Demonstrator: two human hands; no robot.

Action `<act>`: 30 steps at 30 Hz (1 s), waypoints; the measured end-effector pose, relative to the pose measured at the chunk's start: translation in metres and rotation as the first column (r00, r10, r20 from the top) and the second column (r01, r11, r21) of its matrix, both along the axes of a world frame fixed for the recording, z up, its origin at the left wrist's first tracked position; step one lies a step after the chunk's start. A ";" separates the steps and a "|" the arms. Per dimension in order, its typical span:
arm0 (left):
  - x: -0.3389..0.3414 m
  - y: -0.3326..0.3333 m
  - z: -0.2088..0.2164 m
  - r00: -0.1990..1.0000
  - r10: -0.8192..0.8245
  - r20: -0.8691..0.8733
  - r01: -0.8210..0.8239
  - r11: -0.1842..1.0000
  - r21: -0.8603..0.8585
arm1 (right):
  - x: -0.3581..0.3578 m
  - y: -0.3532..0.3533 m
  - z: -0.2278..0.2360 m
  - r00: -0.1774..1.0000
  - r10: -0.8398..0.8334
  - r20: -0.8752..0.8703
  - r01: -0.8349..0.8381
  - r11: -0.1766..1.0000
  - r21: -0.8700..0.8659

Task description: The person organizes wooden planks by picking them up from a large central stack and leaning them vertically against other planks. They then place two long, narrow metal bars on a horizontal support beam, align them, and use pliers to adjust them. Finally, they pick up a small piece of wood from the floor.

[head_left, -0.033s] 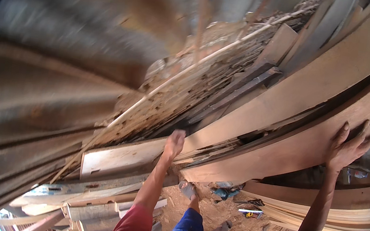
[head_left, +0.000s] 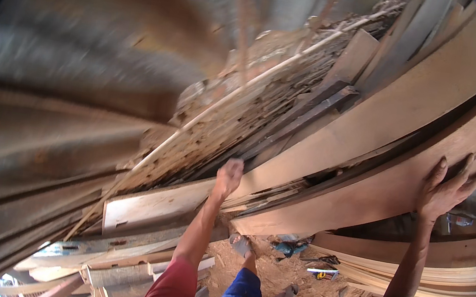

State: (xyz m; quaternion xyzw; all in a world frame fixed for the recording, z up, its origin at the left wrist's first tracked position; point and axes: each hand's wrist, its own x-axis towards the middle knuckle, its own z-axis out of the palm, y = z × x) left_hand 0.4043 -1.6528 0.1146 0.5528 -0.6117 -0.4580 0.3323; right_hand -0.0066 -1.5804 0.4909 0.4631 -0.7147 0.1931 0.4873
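Observation:
My right hand [head_left: 444, 188] lies with spread fingers against the broad face of the near wooden plank [head_left: 333, 203], towards its right end. My left hand [head_left: 229, 176] is closed with curled fingers, slightly blurred, at the upper edge of the long plank behind [head_left: 336, 134]. What its fingers hold, if anything, is hidden. Both planks lean and run from lower left to upper right, with a dark gap and thin strips between them.
Corrugated sheeting [head_left: 68, 66] rises at the left, with a pale pole [head_left: 193, 120] slanting across. Stacked boards [head_left: 125, 275] lie at lower left and light strips [head_left: 419, 280] at right. A teal power tool [head_left: 290, 248] and a tape measure [head_left: 323, 274] rest on the shaving-covered ground.
My left hand has moved slightly upward along the edge of the back plank. My right hand stays in place on the near plank. The view has shifted a little.

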 end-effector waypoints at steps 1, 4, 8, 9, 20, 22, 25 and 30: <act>-0.024 -0.032 0.005 0.995 -0.071 0.072 0.069 0.997 0.034 | -0.001 -0.001 -0.001 1.000 0.002 0.020 -0.003 1.000 0.020; -0.124 -0.128 0.053 0.958 -0.282 0.050 0.285 0.957 -0.052 | -0.002 -0.001 0.005 0.999 0.016 0.050 -0.019 0.999 0.050; -0.204 -0.182 0.104 0.866 -0.419 0.274 0.482 0.847 -0.226 | -0.011 0.002 -0.002 0.996 -0.041 0.084 0.036 0.997 0.065; -0.222 -0.191 0.111 0.850 -0.399 0.344 0.506 0.802 -0.318 | -0.013 0.003 -0.002 0.994 -0.025 0.107 0.018 0.998 0.064; -0.299 -0.215 0.148 0.812 -0.518 0.270 0.565 0.814 -0.137 | -0.019 0.006 -0.001 0.980 -0.021 0.200 0.003 0.996 0.086; -0.289 -0.203 0.186 0.820 -0.477 0.316 0.524 0.848 -0.080 | -0.020 0.008 -0.002 0.984 -0.019 0.175 0.005 0.997 0.076; -0.254 -0.191 0.192 0.839 -0.417 0.349 0.483 0.867 -0.125 | -0.019 0.008 -0.003 0.978 -0.013 0.206 -0.003 0.997 0.076; -0.180 -0.168 0.199 0.916 -0.269 0.298 0.378 0.828 -0.414 | -0.020 0.008 -0.003 0.984 -0.030 0.174 0.018 0.997 0.072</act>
